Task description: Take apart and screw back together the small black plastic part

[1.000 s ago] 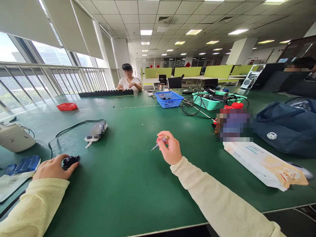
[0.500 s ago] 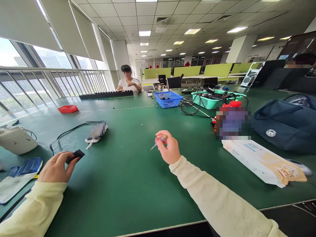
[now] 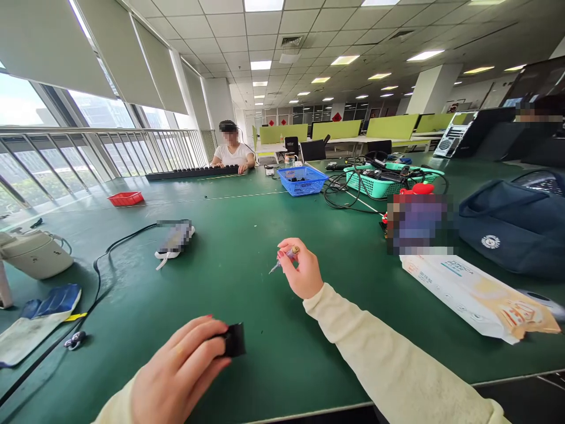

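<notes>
A small black object (image 3: 235,340) sticks out from the fingers of my left hand (image 3: 188,362), which grips it low over the green table (image 3: 265,377) near the front. My right hand (image 3: 302,268) is closed around a small screwdriver (image 3: 289,254) with a thin metal tip pointing down and left. That tip is above the middle of the table. The two hands are apart, and neither held object touches the other.
Left: a white pot (image 3: 37,253), a blue and grey glove (image 3: 44,318), a cable, a phone-like device (image 3: 175,238), a red tray (image 3: 126,199). Back: blue basket (image 3: 302,180), green basket (image 3: 375,184), a person (image 3: 232,150). Right: white package (image 3: 477,294), navy bag (image 3: 516,227).
My left hand has moved right and closer to the front edge with the black object, uncovering a small metallic item by the cable. My right hand has barely moved. The person's hands at the back have lowered.
</notes>
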Motion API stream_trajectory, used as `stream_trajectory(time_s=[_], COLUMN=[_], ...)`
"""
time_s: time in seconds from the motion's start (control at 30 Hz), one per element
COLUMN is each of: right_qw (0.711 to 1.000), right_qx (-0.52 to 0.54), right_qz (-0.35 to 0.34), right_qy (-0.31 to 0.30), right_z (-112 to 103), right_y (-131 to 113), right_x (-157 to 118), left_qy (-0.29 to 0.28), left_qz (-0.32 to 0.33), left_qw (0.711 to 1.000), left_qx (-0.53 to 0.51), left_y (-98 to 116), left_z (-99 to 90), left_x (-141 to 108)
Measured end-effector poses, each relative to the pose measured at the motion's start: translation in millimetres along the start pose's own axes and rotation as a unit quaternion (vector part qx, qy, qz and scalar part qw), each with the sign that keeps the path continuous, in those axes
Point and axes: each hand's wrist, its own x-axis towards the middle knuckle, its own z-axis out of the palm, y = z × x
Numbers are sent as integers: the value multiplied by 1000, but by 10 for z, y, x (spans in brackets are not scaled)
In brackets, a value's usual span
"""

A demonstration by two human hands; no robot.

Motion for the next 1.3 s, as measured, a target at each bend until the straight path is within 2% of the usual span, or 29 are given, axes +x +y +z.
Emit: stream_trajectory(time_s=[0.07,0.13,0.2,0.27,0.4,0.5,0.73,0.87,1.07,1.2,1.3], right_qw=[1000,1000,1000,1000,999,999,999,989,943,923,928], right_qx=[-4,-5,0,11,24,26,35,109,256,286,275], right_qz=[3,6,13,26,39,35,34,80,184,222,222], right_qy=[7,16,18,8,-6,2,18,53,108,126,116], right_z=[-18,-35,-44,-43,-32,-36,-42,-13,0,-16,-23], right_y=[-8,-6,8,27,51,43,13,74,216,239,203], right_x=[14,29,39,43,45,50,49,67,158,178,162], left_qy=[26,30,12,3,20,41,29,46,56,52,43], left_qz=[28,39,20,-2,-50,-36,-21,-17,-65,-68,-65], left_qw=[999,998,1000,1000,998,998,999,999,996,996,997], left_qx=[-14,-26,-19,-6,19,10,-34,-20,2,-14,-23], left_y=[243,331,313,269,261,285,270,240,210,182,167], left_z=[55,186,339,446,472,438,432,463,437,457,481], left_x=[655,1096,1341,1468,1596,1657,1713,1677,1659,1707,1728])
